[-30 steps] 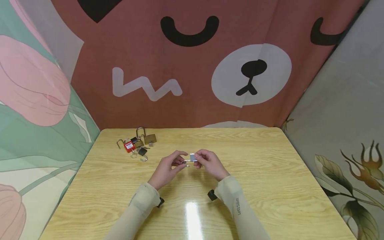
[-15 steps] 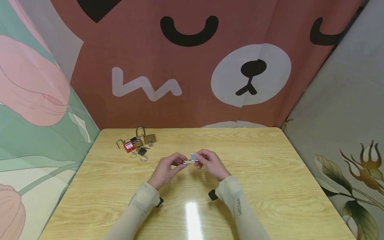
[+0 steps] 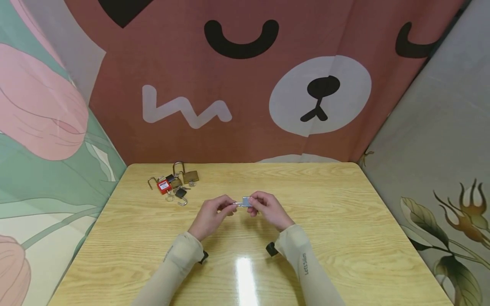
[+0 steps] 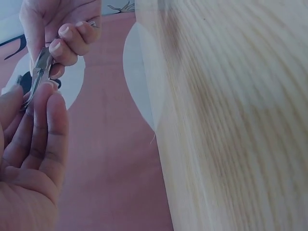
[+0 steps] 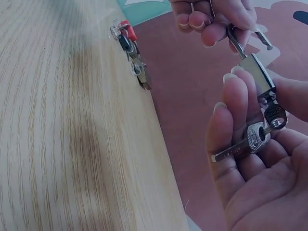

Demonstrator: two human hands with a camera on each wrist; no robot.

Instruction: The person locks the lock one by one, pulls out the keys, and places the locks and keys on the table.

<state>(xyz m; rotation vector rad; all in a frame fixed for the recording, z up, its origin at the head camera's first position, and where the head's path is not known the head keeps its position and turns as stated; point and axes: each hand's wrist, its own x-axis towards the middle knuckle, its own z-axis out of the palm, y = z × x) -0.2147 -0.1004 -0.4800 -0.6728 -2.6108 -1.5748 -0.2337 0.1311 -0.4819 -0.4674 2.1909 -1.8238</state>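
Observation:
A silver padlock [image 3: 246, 201] is held between the two hands above the table. My right hand [image 3: 269, 211] grips its body, thumb on the near face. My left hand [image 3: 212, 214] pinches the curved end of the shackle [image 5: 235, 39]. In the right wrist view the shackle's free end stands apart from the lock body. A key with a dark head [image 5: 275, 114] sits at the bottom of the body. From its ring a second, silver key [image 5: 237, 148] hangs across the right fingers. The left wrist view shows the lock edge-on between both hands.
At the table's [image 3: 325, 238] back left lies a cluster of other padlocks: a red one [image 3: 164, 186], a large brass one [image 3: 191, 177], a smaller brass one [image 3: 176, 183] and a black one [image 3: 181, 193] with its shackle open. Small keys and rings lie among them. A printed curtain [image 3: 245, 140] hangs behind.
The shackle's free leg has swung from the near side toward the lock body's line. The left fingers have closed more tightly on it; the right hand has barely moved.

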